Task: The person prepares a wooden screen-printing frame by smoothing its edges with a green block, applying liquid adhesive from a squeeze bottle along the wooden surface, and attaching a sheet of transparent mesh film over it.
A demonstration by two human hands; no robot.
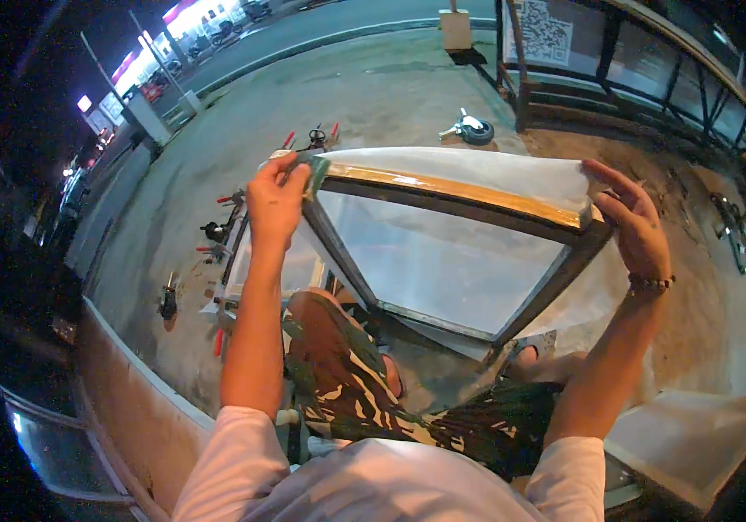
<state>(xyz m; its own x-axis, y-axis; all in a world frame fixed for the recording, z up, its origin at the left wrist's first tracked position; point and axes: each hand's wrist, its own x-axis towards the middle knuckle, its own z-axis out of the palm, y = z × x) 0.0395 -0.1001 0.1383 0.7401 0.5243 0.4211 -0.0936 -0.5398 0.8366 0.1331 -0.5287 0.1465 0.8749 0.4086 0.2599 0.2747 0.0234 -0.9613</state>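
Tilted up before my legs is a rectangular screen frame [351, 261] with pale, see-through mesh [442, 252] stretched across it. Shiny yellow-brown tape [460, 193] covers its raised edge, and loose white fabric [469, 167] shows beyond that edge. At the upper left corner, my left hand [276, 204] is closed, with a small green piece [316, 174] beside its fingertips; what that piece is, I cannot tell. My right hand [634, 217] grips the upper right corner, fingers bent over the fabric and thumb by the taped bar.
Another frame [303, 265] with red-handled clamps [219, 342] lies to the left. A caster wheel [476, 131] sits on the concrete ahead. White sheeting [686, 439] lies at lower right. A low wall [143, 374] runs along the left, and a dark railing [599, 83] stands far right.
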